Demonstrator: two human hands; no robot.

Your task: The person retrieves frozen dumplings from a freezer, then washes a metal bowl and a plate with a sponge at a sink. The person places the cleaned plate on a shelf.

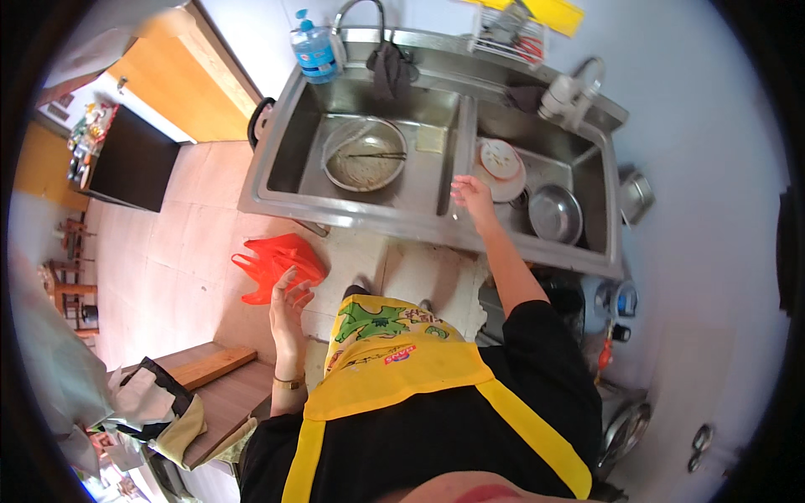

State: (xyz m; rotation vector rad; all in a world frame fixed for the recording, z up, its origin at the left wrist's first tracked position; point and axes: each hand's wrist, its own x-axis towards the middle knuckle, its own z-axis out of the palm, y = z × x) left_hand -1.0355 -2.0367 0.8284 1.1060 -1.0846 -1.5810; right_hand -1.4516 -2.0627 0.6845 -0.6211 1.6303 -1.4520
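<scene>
My right hand (473, 196) is over the divider and front rim of a double stainless steel sink (352, 217), close to a small stack of plates (501, 158) in the right basin. Its fingers are loosely bent with nothing visible in them. In the same basin sits a metal bowl (556, 215). The left basin holds a larger metal bowl (358, 179) with residue inside and chopsticks (383, 156) lying in it. Beside that bowl is a pale yellow sponge or cloth (430, 138). My left hand (290, 308), empty with fingers apart, is raised in front of the apron.
A blue soap pump bottle (314, 56) stands at the sink's back left, near a curved faucet (382, 16) with a dark cloth (391, 69). A white rack (509, 38) is behind. Below lie a red plastic bag (283, 261) and, nearer, a wooden board (214, 368).
</scene>
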